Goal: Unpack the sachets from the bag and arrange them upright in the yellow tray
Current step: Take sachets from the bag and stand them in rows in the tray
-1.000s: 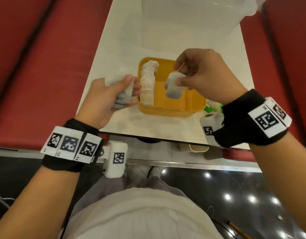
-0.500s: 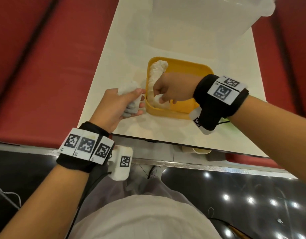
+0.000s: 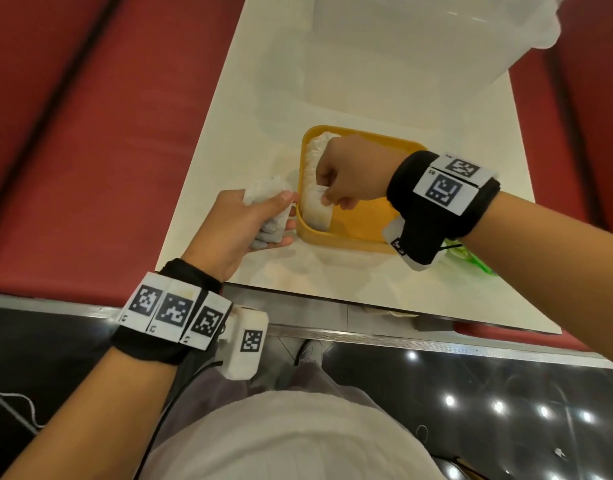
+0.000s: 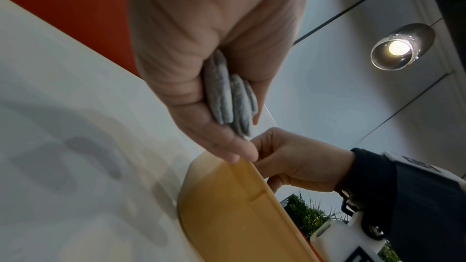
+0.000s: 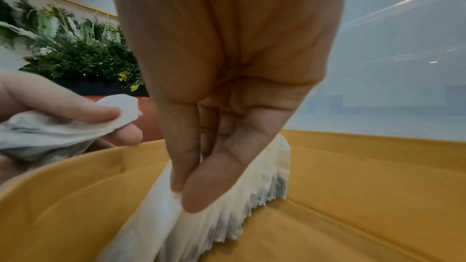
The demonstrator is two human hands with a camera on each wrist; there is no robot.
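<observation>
The yellow tray (image 3: 367, 134) sits on the white table. A row of white sachets (image 3: 313, 157) stands upright along its left wall. My right hand (image 3: 327, 199) reaches down into the tray and pinches the top of one sachet (image 3: 317, 213) at the near end of that row. In the right wrist view thumb and fingertips (image 5: 176, 182) squeeze the sachet's top edge against the row (image 5: 252, 196). My left hand (image 3: 284, 213) rests just left of the tray and grips a bunch of sachets (image 3: 265, 197); these sachets (image 4: 230, 95) show edge-on between palm and fingers.
A large translucent plastic bin (image 3: 384, 46) stands right behind the tray. A clear and green bag (image 3: 471, 258) lies at the tray's near right corner, partly under my right wrist. Red seats (image 3: 90, 150) flank the narrow table; its front edge (image 3: 332, 299) is close below the hands.
My right hand came down from above the tray with one sachet and now holds it at the near end of the row by the left wall. The left hand stayed put.
</observation>
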